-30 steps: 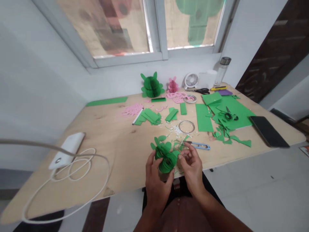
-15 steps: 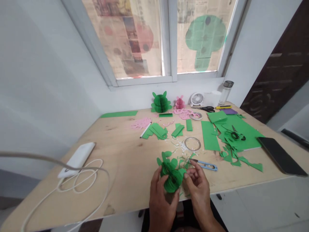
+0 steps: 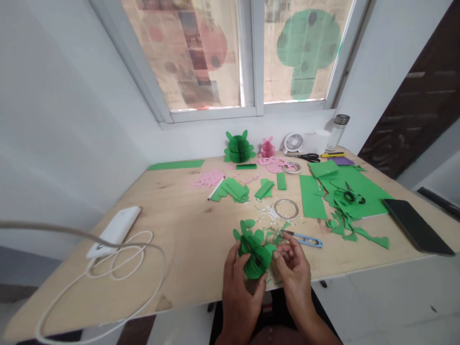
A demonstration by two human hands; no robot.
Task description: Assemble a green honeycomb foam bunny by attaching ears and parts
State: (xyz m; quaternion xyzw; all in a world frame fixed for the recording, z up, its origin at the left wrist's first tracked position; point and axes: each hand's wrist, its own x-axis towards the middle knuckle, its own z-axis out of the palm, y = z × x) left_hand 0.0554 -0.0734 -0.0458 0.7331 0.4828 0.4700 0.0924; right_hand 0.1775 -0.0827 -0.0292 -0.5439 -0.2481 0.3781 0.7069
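A green folded-paper animal (image 3: 256,256), fanned out in many pleats with rounded paper pieces at its top, is held just above the table's front edge. My left hand (image 3: 240,282) wraps round its left side and underside, fingers curled against the pleats. At its right side, my right hand (image 3: 293,266) pinches a rounded green paper flap (image 3: 270,251) between thumb and forefinger. Just beyond the right fingertips lie blue thread snips (image 3: 304,239) and thin green paper scraps. A metal-coloured ring (image 3: 286,209) rests farther back among white bits.
Cut green strips (image 3: 235,189) lie mid-table. A larger green paper animal (image 3: 239,147) and a small pink one (image 3: 268,147) stand by the wall. Black-handled scissors (image 3: 354,197) sit on green sheets, a phone (image 3: 417,225) at right. A white power bank (image 3: 115,232) and cable lie left.
The view has tilted down a little, so everything sits slightly higher in the picture. Both hands keep the same hold on the paper animal.
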